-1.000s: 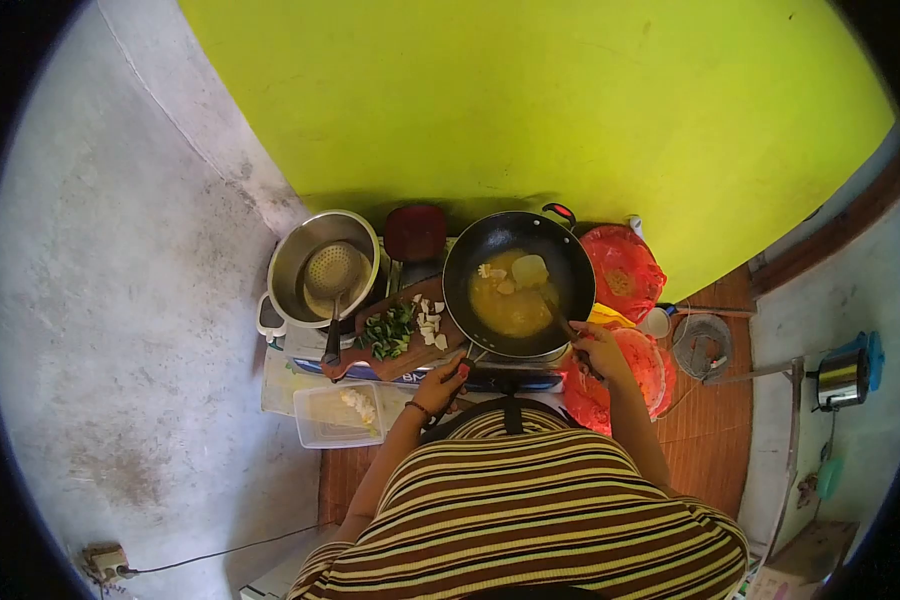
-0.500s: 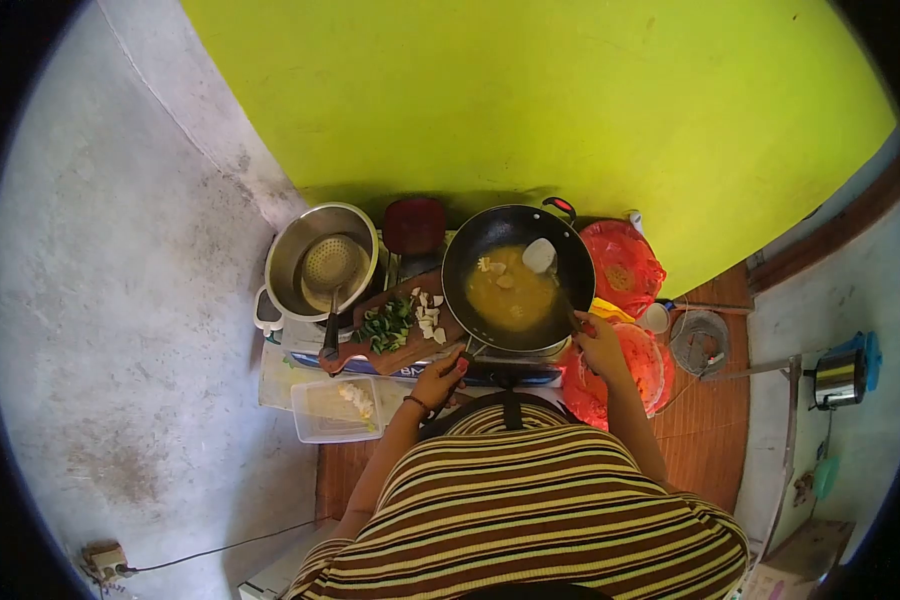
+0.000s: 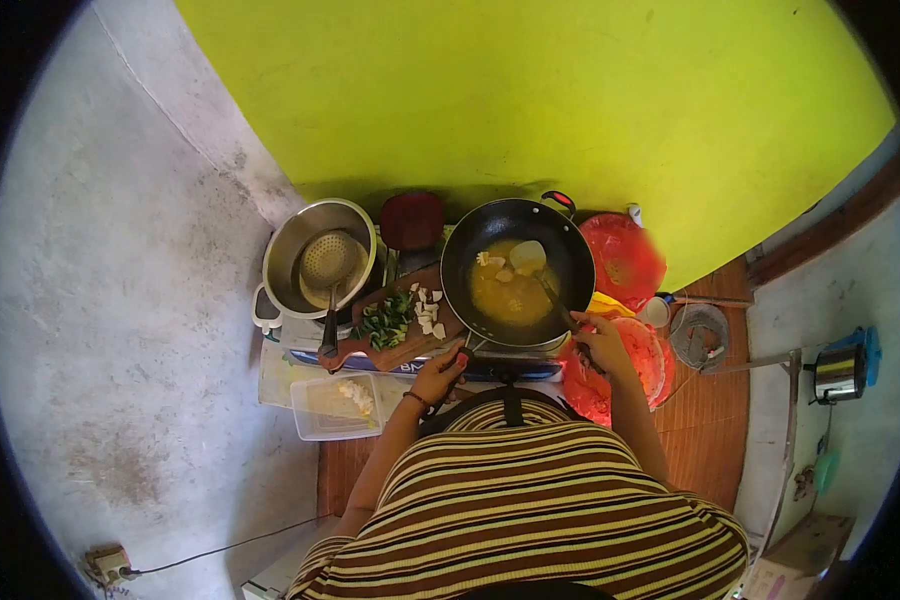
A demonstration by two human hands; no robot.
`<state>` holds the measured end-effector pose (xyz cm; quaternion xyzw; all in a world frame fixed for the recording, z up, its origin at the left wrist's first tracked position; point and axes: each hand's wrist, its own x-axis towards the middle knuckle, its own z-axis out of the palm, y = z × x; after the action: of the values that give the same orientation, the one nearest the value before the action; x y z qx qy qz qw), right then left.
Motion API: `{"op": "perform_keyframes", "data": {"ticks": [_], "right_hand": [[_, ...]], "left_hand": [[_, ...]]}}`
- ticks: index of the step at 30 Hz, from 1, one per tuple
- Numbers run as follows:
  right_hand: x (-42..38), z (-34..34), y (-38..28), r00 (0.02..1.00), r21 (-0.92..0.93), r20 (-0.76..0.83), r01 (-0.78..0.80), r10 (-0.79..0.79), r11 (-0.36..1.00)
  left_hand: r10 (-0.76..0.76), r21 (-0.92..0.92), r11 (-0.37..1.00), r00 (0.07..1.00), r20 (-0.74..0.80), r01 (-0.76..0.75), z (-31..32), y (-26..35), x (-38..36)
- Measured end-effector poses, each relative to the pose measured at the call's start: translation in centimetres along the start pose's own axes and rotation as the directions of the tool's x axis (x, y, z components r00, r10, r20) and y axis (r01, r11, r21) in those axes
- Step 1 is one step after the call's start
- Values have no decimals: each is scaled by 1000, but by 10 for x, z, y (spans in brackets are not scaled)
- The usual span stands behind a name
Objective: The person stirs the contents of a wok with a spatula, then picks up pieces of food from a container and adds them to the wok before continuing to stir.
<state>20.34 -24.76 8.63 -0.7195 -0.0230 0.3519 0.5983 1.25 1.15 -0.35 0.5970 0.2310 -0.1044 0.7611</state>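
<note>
My left hand is wrapped round the handle of a black wok, which sits on the stove. In the wok lies a yellowish broth with a few pale pieces. My right hand grips the dark handle of a spatula, whose broad metal head dips into the broth near the middle. Left of the wok, a wooden cutting board carries chopped green leaves and cut white pieces.
A steel pot holding a perforated skimmer stands at the left. Below it is a clear plastic box with pale scraps. Red plastic bags and a grey bucket are on the right. A red container stands by the wall.
The spatula head has moved left and slightly down, deeper into the broth. My right hand has shifted slightly with it. My left hand keeps its hold on the wok handle.
</note>
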Motion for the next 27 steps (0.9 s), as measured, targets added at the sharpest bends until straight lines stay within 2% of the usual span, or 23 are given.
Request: {"op": "perform_keyframes", "data": {"ticks": [4, 7, 10, 13, 15, 17, 19, 22, 25, 27], "right_hand": [[-5, 6, -12, 998, -65, 21, 67, -66, 996], [2, 6, -4, 985, -133, -13, 171, -175, 976], [-1, 4, -9, 989, -260, -50, 124, -141, 958], [2, 4, 2, 975, -278, -129, 142, -183, 950], [4, 3, 10, 960, -414, -149, 158, -237, 897], [3, 2, 11, 968, -421, -150, 123, -203, 899], [-10, 10, -7, 989, -303, -127, 35, -77, 952], [-4, 5, 2, 998, -180, -56, 8, -18, 984], [4, 3, 11, 1000, -19, -25, -14, 13, 1000], [3, 4, 9, 999, 15, 14, 37, -37, 999]], "left_hand": [[3, 5, 1000, 1000, 3, -3, -1, -3, 2], [-28, 7, 1000, 1000, -4, 28, 0, -1, 0], [39, 29, 999, 999, -25, -39, 1, -3, 1], [-20, -13, 1000, 1000, -4, 20, 0, -1, 0], [-5, 5, 1000, 1000, -11, 5, 1, 2, -2], [2, 26, 1000, 1000, -13, -2, 1, 2, -2], [0, 49, 999, 1000, -12, 0, 1, 3, -1], [-1, 64, 998, 1000, -25, 3, 6, 14, -8], [-16, 30, 999, 1000, 7, 16, 5, 17, -10], [-6, 31, 999, 1000, -11, 7, 5, 14, -9]]}}
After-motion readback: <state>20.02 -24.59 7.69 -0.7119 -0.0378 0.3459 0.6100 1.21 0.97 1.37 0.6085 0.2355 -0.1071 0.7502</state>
